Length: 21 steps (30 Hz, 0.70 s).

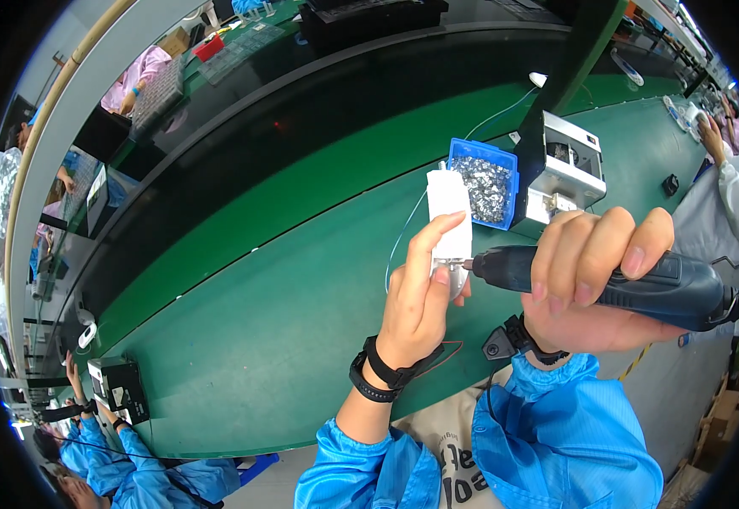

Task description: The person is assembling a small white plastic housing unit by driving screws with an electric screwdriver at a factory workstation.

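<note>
1. Left hand (420, 307): fingers grasping a white part (448, 204) over the green worktop (242, 331).
2. Right hand (590, 271): fingers wrapped around a dark power screwdriver (687, 295), tip at the part's near end.
3. If the part tilts, the tip could slip into the left hand.
4. One part, one screwdriver, one blue bin (514, 184) of uncountable metal pieces (484, 188).

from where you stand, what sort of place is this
Probably a factory assembly line: a long green workbench, a blue bin of small shiny parts, and what looks like a power screwdriver.
</note>
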Tool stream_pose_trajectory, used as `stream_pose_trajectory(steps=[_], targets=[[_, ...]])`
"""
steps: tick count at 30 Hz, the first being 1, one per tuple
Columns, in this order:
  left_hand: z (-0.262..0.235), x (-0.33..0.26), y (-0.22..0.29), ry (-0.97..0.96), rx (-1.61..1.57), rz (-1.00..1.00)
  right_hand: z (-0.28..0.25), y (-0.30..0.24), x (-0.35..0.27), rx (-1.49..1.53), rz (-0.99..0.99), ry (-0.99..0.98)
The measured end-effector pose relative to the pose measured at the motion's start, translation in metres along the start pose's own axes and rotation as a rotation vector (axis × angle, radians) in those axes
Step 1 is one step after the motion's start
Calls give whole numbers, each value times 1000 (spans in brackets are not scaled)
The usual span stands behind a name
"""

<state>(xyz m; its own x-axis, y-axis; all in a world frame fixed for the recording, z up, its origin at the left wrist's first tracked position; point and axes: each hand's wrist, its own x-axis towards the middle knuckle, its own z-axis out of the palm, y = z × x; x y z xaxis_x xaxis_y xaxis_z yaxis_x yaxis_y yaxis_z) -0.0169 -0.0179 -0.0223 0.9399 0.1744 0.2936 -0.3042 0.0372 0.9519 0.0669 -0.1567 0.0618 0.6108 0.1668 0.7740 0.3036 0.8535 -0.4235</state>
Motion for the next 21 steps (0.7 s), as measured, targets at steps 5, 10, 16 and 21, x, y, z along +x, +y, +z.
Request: stream_pose_trajectory(steps=[5,10,16,21], targets=[[0,0,2,-7,-15,-15,2,1,-3,-6,-19,70],[0,-2,0,6,-42,-38,5,7,-3,-5,-57,90],[-1,-1,2,12,-54,-29,4,8,-6,-5,-72,71],[-1,1,-2,23,-64,0,3,8,-5,-2,-72,48]])
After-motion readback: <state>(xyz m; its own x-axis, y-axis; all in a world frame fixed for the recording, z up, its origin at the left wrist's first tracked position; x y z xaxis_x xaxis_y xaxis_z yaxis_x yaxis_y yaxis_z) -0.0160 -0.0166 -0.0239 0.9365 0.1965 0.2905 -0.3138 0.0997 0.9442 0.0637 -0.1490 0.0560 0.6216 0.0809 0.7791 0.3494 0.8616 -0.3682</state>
